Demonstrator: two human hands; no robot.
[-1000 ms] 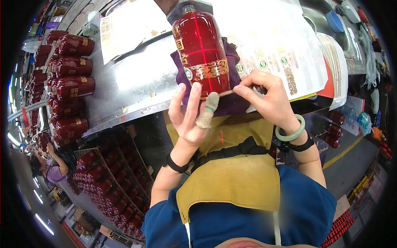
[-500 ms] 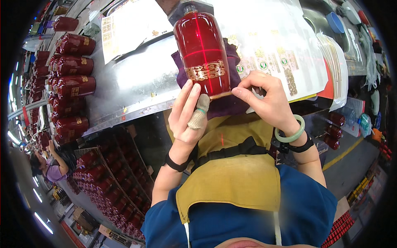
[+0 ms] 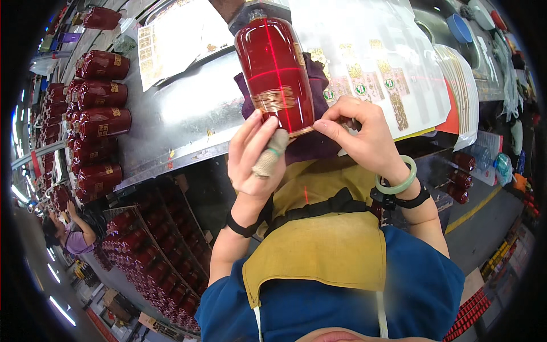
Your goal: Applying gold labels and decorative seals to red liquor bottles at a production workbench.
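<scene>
We have the red glass bottle (image 3: 272,60) neck-away, its base (image 3: 301,131) between our unclenched left hand (image 3: 253,159) and our right hand (image 3: 364,134), whose grip we cannot tell.

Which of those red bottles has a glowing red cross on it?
The bottle on the purple cloth, with the left hand and right hand at its near end. Red lines cross it; the row of bottles at left shows none.

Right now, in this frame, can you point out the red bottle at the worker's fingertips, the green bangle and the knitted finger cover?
Red bottle (image 3: 275,77): head view, middle of its body.
Green bangle (image 3: 406,182): head view, lower right of its ring.
Knitted finger cover (image 3: 268,159): head view, middle of its fabric.
</scene>
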